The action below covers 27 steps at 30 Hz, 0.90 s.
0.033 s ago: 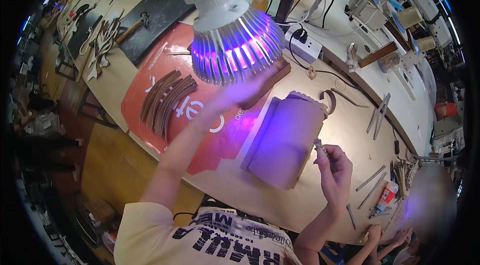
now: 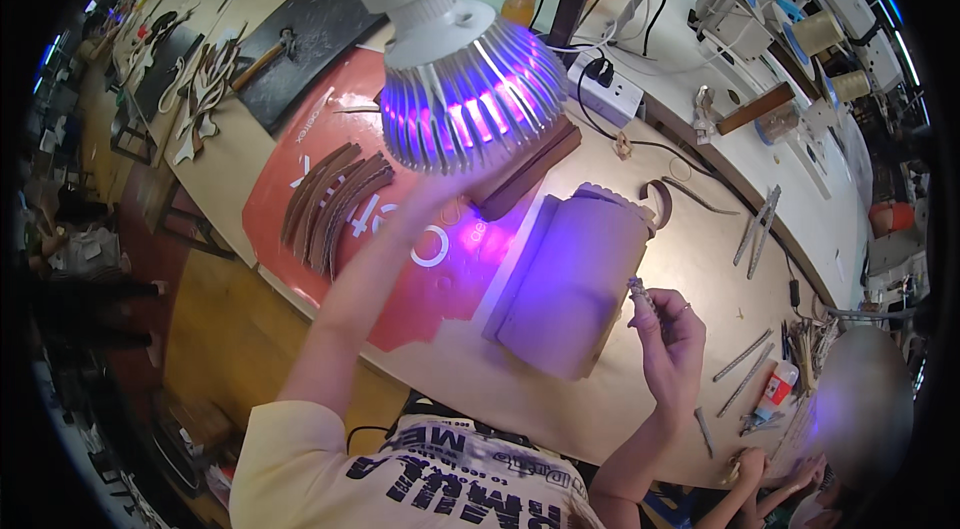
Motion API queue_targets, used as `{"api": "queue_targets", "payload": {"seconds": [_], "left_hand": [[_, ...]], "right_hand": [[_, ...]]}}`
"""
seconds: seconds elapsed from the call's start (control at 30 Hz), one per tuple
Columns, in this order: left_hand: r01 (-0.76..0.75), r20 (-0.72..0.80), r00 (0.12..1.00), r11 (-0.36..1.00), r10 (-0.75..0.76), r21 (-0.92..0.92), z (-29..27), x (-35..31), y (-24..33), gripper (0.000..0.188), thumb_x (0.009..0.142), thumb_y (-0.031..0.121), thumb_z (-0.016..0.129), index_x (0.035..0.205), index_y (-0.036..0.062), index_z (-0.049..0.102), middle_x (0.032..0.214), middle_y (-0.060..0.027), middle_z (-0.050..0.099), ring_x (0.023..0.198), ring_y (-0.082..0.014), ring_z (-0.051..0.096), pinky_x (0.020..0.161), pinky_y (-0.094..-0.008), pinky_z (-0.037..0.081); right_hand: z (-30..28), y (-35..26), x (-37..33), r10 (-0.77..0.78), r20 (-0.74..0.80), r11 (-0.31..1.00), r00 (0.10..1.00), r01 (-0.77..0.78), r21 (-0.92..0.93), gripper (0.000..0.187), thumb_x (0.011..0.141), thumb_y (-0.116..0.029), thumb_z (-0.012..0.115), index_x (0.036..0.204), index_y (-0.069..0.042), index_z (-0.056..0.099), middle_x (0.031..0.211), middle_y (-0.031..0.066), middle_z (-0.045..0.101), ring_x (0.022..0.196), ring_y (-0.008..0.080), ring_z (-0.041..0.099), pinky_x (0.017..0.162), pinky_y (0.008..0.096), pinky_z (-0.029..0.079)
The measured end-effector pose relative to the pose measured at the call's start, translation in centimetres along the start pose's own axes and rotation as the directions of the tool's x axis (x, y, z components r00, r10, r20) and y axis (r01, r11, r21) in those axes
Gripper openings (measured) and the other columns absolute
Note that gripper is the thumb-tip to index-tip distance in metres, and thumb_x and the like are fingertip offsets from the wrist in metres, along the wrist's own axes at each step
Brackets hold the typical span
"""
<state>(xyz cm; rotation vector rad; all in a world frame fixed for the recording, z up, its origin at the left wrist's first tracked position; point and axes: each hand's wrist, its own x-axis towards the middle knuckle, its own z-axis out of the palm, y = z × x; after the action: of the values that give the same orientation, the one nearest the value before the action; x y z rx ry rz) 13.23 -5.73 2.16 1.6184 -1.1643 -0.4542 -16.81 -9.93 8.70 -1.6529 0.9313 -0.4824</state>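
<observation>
Left hand (image 2: 445,191) is raised up under the finned lamp head (image 2: 470,99), mostly hidden by it and washed in violet light, so whether it grips or only touches cannot be told. Right hand (image 2: 672,334), closed in a pinch, holds a small slender piece (image 2: 640,294) upright, long axis near vertical, well right of and nearer the body than the lamp. Just left of it, a tan flat pad (image 2: 575,279) lies on the counter (image 2: 700,229); right forearm bent upward, left arm stretched forward.

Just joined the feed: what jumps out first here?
A finned metal lamp glowing purple hangs top centre, with the left hand raised just beneath it. The right hand pinches a small metallic piece beside a flat brown leather sheet lying on the table's red mat.
</observation>
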Motion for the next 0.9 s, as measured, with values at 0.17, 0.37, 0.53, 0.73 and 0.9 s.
{"api": "queue_targets", "payload": {"seconds": [0.17,0.37,0.53,0.73,0.9], "left_hand": [[-0.293,0.175,0.956,0.799,0.235,0.525,-0.1,8.3,-7.0,0.021,0.090,0.013,0.059,0.104,0.0055,0.072,0.110,-0.0146,0.061,0.107,-0.0335,0.056,0.093,-0.0419,0.045],[-0.280,0.382,0.921,0.809,0.075,0.517,-0.6,12.8,-8.8,0.020,0.090,0.015,0.060,0.101,0.0044,0.073,0.104,-0.0175,0.064,0.104,-0.0322,0.059,0.092,-0.0397,0.047],[-0.254,0.459,0.888,0.854,0.020,0.454,-2.2,12.2,-9.3,0.022,0.090,0.016,0.064,0.105,0.0039,0.072,0.097,-0.0170,0.067,0.096,-0.0323,0.063,0.086,-0.0400,0.050],[-0.369,0.313,0.915,0.845,0.256,0.387,-2.2,10.3,-8.3,0.021,0.084,0.019,0.071,0.102,0.0083,0.073,0.102,-0.0126,0.066,0.097,-0.0311,0.062,0.086,-0.0388,0.049],[-0.484,0.278,0.875,0.717,0.397,0.501,-2.3,8.1,-7.4,0.011,0.083,0.015,0.072,0.092,0.0094,0.072,0.105,-0.0061,0.066,0.101,-0.0280,0.060,0.087,-0.0399,0.047]], "right_hand": [[0.3,0.2,1.1,0.050,-0.019,0.997,0.999,-0.051,-0.051,0.020,0.094,-0.015,0.067,0.098,0.005,0.066,0.070,-0.0028,0.057,0.062,0.0020,0.045,0.055,0.0191,0.036],[-0.1,0.2,1.5,0.068,-0.020,0.993,0.998,-0.069,-0.092,0.020,0.094,-0.015,0.067,0.096,0.005,0.067,0.068,-0.0024,0.057,0.059,0.0023,0.044,0.053,0.0199,0.036],[-0.3,0.9,1.8,0.070,-0.027,0.997,0.997,-0.071,-0.012,0.020,0.094,-0.015,0.067,0.097,0.005,0.066,0.070,-0.0021,0.058,0.061,0.0022,0.045,0.054,0.0195,0.036],[-0.2,1.4,1.5,0.087,-0.034,0.996,0.996,-0.087,-0.009,0.020,0.094,-0.015,0.067,0.097,0.005,0.066,0.071,-0.0015,0.059,0.062,0.0026,0.047,0.055,0.0193,0.037],[-0.2,1.0,0.9,0.075,-0.070,0.997,0.995,-0.076,-0.010,0.019,0.094,-0.014,0.067,0.096,0.005,0.066,0.072,-0.0012,0.059,0.063,0.0032,0.048,0.056,0.0198,0.038]]}}
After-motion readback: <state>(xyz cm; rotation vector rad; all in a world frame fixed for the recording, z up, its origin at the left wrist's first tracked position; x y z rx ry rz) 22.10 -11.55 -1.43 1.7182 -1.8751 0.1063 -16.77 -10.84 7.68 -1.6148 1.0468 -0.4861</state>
